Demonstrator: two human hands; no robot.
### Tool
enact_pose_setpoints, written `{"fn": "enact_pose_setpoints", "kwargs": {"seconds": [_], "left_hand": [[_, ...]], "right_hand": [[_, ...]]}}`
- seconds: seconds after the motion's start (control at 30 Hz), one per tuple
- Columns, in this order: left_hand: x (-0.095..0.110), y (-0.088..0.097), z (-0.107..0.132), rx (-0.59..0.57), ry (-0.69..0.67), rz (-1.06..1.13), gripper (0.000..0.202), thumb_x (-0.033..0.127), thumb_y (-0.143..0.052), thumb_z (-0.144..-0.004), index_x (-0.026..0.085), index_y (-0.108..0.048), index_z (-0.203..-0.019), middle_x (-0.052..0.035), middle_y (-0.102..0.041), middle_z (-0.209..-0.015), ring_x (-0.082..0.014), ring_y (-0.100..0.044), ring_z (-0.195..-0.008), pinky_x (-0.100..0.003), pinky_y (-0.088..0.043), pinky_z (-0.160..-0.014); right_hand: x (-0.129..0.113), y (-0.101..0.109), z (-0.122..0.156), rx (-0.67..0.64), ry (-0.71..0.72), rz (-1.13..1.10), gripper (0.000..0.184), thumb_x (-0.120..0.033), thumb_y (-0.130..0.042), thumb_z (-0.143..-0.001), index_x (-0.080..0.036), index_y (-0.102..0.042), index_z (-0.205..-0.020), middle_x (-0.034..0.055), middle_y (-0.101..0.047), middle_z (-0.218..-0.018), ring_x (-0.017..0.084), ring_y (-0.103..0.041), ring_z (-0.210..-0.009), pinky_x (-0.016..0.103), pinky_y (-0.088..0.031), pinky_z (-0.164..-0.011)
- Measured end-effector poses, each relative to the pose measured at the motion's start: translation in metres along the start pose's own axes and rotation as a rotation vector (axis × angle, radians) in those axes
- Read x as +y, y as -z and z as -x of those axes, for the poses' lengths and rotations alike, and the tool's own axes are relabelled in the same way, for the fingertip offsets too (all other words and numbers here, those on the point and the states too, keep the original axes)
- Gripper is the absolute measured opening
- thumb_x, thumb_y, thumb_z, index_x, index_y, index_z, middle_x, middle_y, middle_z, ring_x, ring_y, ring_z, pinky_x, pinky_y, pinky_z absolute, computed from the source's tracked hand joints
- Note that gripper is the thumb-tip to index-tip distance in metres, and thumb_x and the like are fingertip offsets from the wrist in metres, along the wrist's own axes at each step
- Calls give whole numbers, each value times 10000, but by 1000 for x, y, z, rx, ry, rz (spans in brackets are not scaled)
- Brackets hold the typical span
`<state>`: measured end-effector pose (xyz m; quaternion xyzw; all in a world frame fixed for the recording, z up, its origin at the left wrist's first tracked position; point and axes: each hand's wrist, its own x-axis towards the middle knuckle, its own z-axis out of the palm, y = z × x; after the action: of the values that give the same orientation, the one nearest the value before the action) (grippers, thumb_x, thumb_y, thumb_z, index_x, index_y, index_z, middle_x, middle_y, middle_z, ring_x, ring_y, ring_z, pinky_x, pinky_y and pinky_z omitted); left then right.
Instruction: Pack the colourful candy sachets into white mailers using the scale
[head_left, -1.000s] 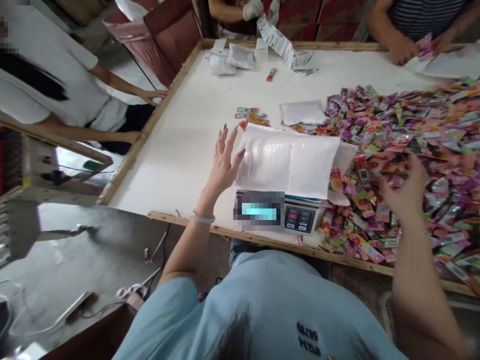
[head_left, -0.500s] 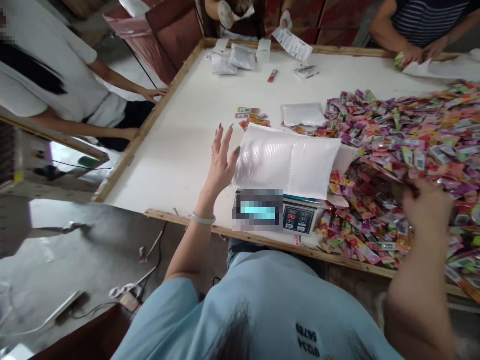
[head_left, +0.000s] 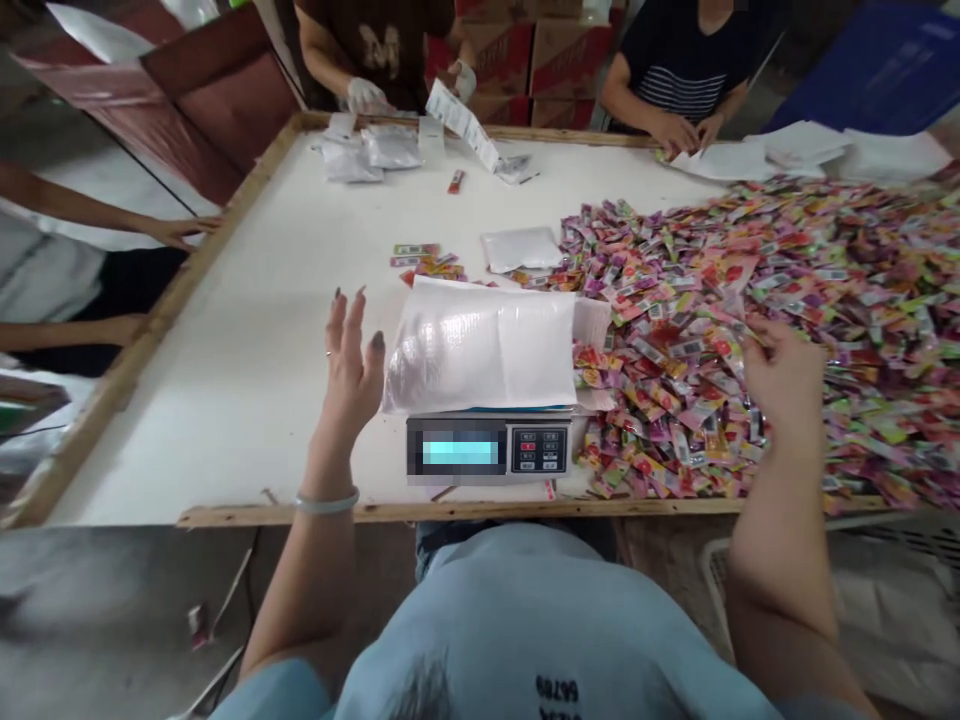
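Far left: a co-worker's hand (head_left: 180,232) on the rough wooden rim (head_left: 184,270) of a smooth white desk (head_left: 247,300). Behind the far corner, a slack red-brown sack (head_left: 217,100).

Left hand (head_left: 354,355): raised, fingers spread and holding nothing, thumb just beside the bag's left edge; contact can't be told. Smooth, pale round bangle (head_left: 328,502) at the wrist. Beyond, near the far rim, plump, crinkled white packets (head_left: 391,147).

Centre: bag (head_left: 480,345), white, glossy, pillow-shaped, finely dimpled like bubble film; lies flat on the scale (head_left: 540,447), overhanging it. Sachets show at its right-hand mouth. Scale front: small square keys, glowing cyan display, digits unreadable. Behind the bag, flat narrow strips (head_left: 416,250) and a smaller white pouch (head_left: 521,248). Farther back, a gloved hand (head_left: 465,80) at a long printed paper (head_left: 465,125); red-brown cartons (head_left: 570,60) stacked behind.

Right: wide, uneven heap of sachets (head_left: 675,440), shiny, slim, pink, purple, green. Right hand (head_left: 786,370) over it, fingers bent together at the sachets; can't tell whether one is gripped. Far rim beyond: white sheets (head_left: 810,150), overlapping, creased.
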<state>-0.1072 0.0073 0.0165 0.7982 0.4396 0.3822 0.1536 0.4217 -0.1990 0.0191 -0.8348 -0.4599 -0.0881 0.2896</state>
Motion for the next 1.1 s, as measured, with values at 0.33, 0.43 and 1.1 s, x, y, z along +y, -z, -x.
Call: {"fn": "enact_pose_setpoints", "kwargs": {"seconds": [0.33,0.43,1.1], "left_hand": [[3,-1,-1,4,18,-14,740,647,-300,-1065,187,-333,-1644,-176,-301,-1712,-335,-199,-1629,-588,-223,-1320],[-3,-1,-1,0,18,-4,709,651,-320,-1058,264,-324,-1652,-144,-269,-1729,-329,-191,-1633,-593,-233,-1315],[-13,4,14,26,93,13,712,674,-314,-1046,273,-369,-1632,-139,-325,-1710,-312,-220,-1626,-580,-200,-1326]], "right_hand": [[-33,26,-2,158,-106,-316,283,-391,-652,-752,-156,-708,-897,94,-702,-795,177,-599,-649,293,-474,-629],[-58,42,2,-91,7,-417,281,-423,-714,-764,-175,-701,-895,54,-679,-763,159,-590,-629,262,-445,-579],[-165,-23,-15,-785,-55,-1167,365,-474,-789,-746,-246,-675,-1008,23,-731,-929,190,-672,-827,355,-579,-764]]}}
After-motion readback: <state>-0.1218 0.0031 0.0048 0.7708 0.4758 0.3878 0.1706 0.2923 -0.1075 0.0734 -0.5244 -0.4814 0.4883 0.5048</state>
